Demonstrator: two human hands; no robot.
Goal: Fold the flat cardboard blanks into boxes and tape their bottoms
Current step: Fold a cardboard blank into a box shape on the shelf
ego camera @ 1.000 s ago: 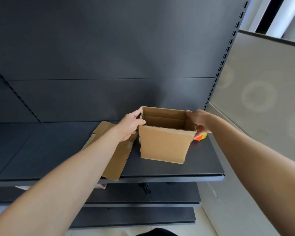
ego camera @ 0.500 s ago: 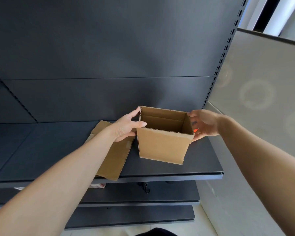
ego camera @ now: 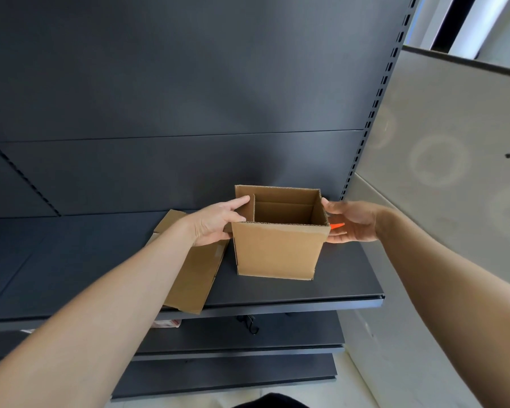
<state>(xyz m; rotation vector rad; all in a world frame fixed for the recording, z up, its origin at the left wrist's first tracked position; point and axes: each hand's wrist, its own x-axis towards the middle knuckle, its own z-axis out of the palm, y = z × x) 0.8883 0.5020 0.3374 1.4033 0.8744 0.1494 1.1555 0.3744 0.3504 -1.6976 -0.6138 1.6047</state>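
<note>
The box [ego camera: 277, 251] stands upright and open-topped on the shelf [ego camera: 351, 290], more square to the front than a second ago. The right hand [ego camera: 351, 222] has let go of the rim and lies flat beside the right wall, while the left hand [ego camera: 215, 222] rests nearly straight-fingered against the left wall. This box looks set down. A flat blank [ego camera: 195, 278] waits just left.
</note>
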